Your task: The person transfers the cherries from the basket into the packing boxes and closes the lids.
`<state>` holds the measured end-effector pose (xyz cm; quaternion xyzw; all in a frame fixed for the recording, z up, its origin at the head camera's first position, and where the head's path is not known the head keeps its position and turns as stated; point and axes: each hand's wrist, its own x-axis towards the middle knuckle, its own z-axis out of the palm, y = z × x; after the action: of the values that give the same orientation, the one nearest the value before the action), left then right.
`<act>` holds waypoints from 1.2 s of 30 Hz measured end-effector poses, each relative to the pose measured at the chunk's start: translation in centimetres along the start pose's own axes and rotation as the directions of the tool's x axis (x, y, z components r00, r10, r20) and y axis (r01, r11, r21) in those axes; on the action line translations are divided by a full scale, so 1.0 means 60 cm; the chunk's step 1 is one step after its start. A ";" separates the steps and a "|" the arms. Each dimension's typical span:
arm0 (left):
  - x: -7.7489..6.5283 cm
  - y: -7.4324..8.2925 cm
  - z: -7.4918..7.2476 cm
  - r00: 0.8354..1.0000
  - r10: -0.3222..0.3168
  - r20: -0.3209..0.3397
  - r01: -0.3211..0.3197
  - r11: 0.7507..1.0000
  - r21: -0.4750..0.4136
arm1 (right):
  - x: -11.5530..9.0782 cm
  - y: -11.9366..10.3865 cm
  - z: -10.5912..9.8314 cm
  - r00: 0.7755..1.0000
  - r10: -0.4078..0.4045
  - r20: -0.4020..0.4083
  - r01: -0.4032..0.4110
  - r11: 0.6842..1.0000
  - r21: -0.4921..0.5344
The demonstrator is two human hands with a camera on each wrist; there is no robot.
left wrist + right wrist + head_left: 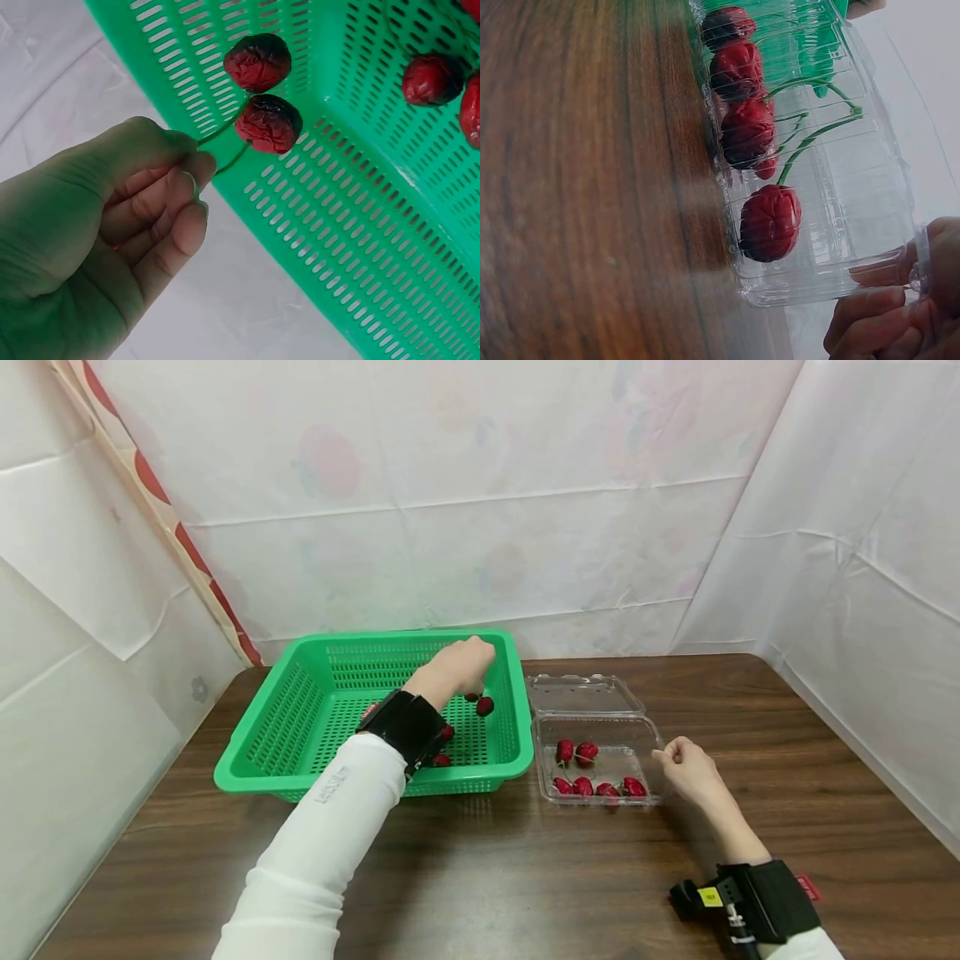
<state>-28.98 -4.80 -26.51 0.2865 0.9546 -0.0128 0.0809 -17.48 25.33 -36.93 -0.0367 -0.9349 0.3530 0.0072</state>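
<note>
My left hand (459, 668) is over the right part of a green slotted basket (300, 783). Thumb and fingers pinch the thin green stems of a pair of dark red, wrinkled cherries (268, 124), which dangle from them. More cherries (433, 79) lie in the basket, partly hidden by my left arm in the head view. To the right, a clear plastic clamshell box (619, 762) stands with its lid up and back. Several cherries (587, 753) lie inside it, stems joined in pairs. My right hand (690, 768) pinches the box's right rim between thumb and fingers.
The basket and box stand side by side on a dark wooden table (525, 877). White sheeting (480, 510) hangs behind and at both sides. The box's clear lid (583, 695) lies toward the back sheet.
</note>
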 end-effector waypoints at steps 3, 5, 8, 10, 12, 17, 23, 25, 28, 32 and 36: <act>-0.006 -0.003 -0.006 0.999 -0.006 -0.032 0.005 1.000 -0.023 | 0.001 0.000 0.000 1.000 -0.003 -0.003 0.003 1.000 -0.005; -0.010 -0.004 -0.011 0.998 -0.005 -0.056 0.003 0.999 -0.039 | 0.001 0.001 0.001 1.000 -0.003 -0.004 0.003 1.000 -0.007; -0.017 -0.006 -0.020 0.995 0.006 -0.100 -0.012 0.998 -0.066 | 0.002 0.002 0.001 1.000 0.000 -0.003 0.000 1.000 -0.007; -0.021 -0.006 -0.026 0.992 0.015 -0.123 -0.026 0.996 -0.086 | 0.001 0.002 0.001 1.000 0.001 -0.001 -0.001 1.000 -0.005; -0.026 -0.005 -0.031 0.989 0.023 -0.145 -0.040 0.993 -0.111 | 0.002 0.002 0.001 1.000 -0.002 -0.001 0.002 1.000 -0.005; -0.036 0.002 -0.042 0.980 0.045 -0.195 -0.076 0.985 -0.155 | 0.003 0.003 0.002 1.000 -0.006 0.000 0.006 1.000 -0.006; -0.049 0.025 -0.049 0.949 0.121 -0.291 -0.166 0.977 -0.134 | 0.003 0.004 0.003 1.000 -0.007 0.008 0.007 1.000 0.000; -0.052 0.035 -0.050 0.939 0.139 -0.314 -0.185 0.975 -0.122 | 0.004 0.005 0.003 1.000 -0.009 0.006 0.009 1.000 -0.001; -0.055 0.050 -0.047 0.932 0.144 -0.334 -0.189 0.976 -0.106 | 0.005 0.005 0.003 1.000 -0.009 0.000 0.009 1.000 -0.005; -0.058 0.072 -0.041 0.926 0.130 -0.354 -0.176 0.979 -0.100 | 0.005 0.004 0.004 1.000 0.001 0.007 -0.001 1.000 -0.003; -0.062 0.093 -0.034 0.913 0.124 -0.388 -0.175 0.980 -0.097 | 0.006 0.004 0.004 1.000 0.000 0.005 0.000 1.000 -0.005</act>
<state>-23.13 -2.02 -23.74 0.3500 0.9261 0.1113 -0.0861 -17.84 25.41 -37.28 -0.0357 -0.9357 0.3510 0.0050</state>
